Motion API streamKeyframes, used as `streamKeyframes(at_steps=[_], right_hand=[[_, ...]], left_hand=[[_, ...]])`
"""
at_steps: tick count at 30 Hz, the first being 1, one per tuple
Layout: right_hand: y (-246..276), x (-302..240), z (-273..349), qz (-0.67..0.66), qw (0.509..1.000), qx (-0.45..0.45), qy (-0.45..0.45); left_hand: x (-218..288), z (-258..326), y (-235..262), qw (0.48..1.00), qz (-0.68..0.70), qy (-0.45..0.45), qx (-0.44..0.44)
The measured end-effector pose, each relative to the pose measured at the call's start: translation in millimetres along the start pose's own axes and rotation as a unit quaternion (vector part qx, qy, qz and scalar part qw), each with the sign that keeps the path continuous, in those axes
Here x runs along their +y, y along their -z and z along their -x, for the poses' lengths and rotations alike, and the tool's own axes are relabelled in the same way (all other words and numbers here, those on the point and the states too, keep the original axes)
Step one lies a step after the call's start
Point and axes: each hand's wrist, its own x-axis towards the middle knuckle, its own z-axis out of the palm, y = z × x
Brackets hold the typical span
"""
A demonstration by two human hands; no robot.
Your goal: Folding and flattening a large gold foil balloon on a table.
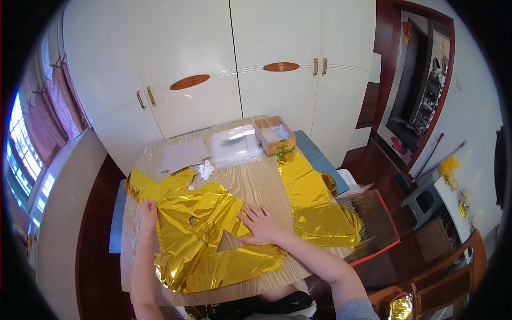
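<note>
Grey sleeve (357, 309) up close. Pinching gold foil (186, 242) on the counter (264, 188) with left hand (150, 212), pressing with right hand (260, 225), fingers wide. Could rip at the holes (229, 242) if yanked.

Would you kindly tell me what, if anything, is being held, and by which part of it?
The gold foil sheet: the left hand grips its left edge; the right hand rests spread open at its right side, without gripping.
</note>
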Motion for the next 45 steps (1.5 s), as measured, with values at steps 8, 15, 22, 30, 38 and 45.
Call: streamKeyframes(at_steps=[8,15,22,30,38,45], right_hand=[[2,-2,1,0.008,1.0,0.006,0.013],[7,0,16,0.026,0.995,0.076,0.057],[40,-24,106,-0.043,0.979,-0.039,0.197],[27,-27,121,0.14,0.943,0.071,0.292],[33,-15,101,-0.08,0.982,-0.026,0.171],[37,-19,96,-0.154,0.984,-0.028,0.089]], left_hand=[[-73,-26,14,0.99,-0.134,-0.024,0.028],[-75,-25,13,0.984,-0.179,0.022,0.005],[20,16,17,0.953,-0.242,-0.174,0.056],[184,160,-9,0.884,-0.16,-0.344,-0.273],[199,224,-51,0.833,-0.08,-0.351,-0.419],[191,228,-69,0.861,-0.082,-0.315,-0.39]])
